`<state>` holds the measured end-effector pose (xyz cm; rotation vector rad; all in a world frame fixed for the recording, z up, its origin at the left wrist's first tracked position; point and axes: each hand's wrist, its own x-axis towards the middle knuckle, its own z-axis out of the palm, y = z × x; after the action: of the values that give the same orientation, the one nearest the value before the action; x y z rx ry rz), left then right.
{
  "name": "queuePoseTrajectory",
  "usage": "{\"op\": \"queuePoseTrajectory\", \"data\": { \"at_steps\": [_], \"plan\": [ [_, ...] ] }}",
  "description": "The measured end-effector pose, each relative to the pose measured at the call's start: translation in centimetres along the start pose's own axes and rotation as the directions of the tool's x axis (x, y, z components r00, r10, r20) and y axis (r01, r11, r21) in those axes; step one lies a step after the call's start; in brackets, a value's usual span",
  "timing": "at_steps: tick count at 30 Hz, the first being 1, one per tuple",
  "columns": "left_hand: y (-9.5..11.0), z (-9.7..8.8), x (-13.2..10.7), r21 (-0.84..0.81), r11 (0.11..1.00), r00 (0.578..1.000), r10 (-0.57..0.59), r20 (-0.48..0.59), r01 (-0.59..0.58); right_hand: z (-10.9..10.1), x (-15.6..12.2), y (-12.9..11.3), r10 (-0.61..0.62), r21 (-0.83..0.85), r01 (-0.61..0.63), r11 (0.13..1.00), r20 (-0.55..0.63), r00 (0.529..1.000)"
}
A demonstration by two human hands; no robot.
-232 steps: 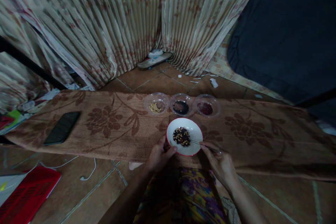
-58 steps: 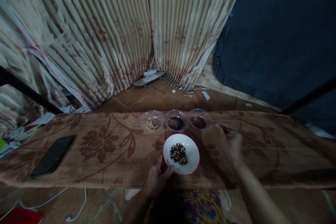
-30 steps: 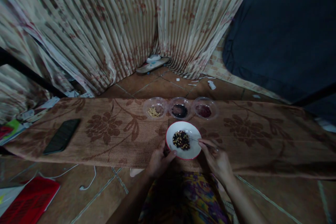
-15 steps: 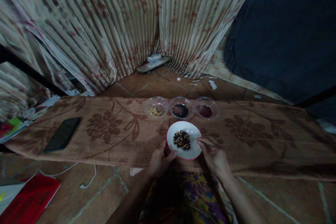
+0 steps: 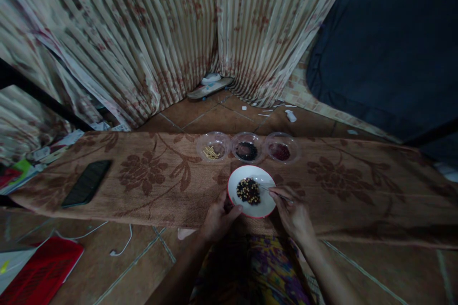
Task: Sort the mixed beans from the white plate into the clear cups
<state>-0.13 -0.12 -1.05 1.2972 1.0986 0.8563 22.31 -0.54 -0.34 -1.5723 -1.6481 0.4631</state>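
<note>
A white bowl with a red rim [image 5: 263,207] stands at the front edge of the cloth-covered bench. In it lies a mixed heap of beans [image 5: 248,191], dark and pale yellow. My left hand [image 5: 220,219] is closed on the bowl's lower left rim, thumb over the edge. Between the fingers of my right hand [image 5: 293,214] are thin metal tweezers [image 5: 265,188], their tips at the right side of the heap. Behind the bowl three clear plastic bowls stand in a row: yellow beans [image 5: 212,152] left, black beans [image 5: 246,151] middle, dark red beans [image 5: 279,151] right.
A dark phone [image 5: 86,183] lies at the left on the brown flowered cloth [image 5: 171,205]. Beyond the bench are striped curtains [image 5: 171,33], a skateboard [image 5: 209,89] and scraps on the tiled floor. A red bag [image 5: 50,267] and white cable [image 5: 127,243] lie lower left.
The whole view has shifted very slightly. Both hands, the bowl and the tweezers keep nearly the same places.
</note>
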Motion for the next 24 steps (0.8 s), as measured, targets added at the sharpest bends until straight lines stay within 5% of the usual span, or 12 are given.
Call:
{"op": "queuePoseTrajectory", "data": {
  "at_steps": [24],
  "plan": [
    [0.03,-0.01,-0.08,0.033,0.999,1.0,-0.013,-0.004,0.014,-0.22,0.55,-0.53,-0.098,-0.047,0.1,0.994,0.057,0.994]
  ]
}}
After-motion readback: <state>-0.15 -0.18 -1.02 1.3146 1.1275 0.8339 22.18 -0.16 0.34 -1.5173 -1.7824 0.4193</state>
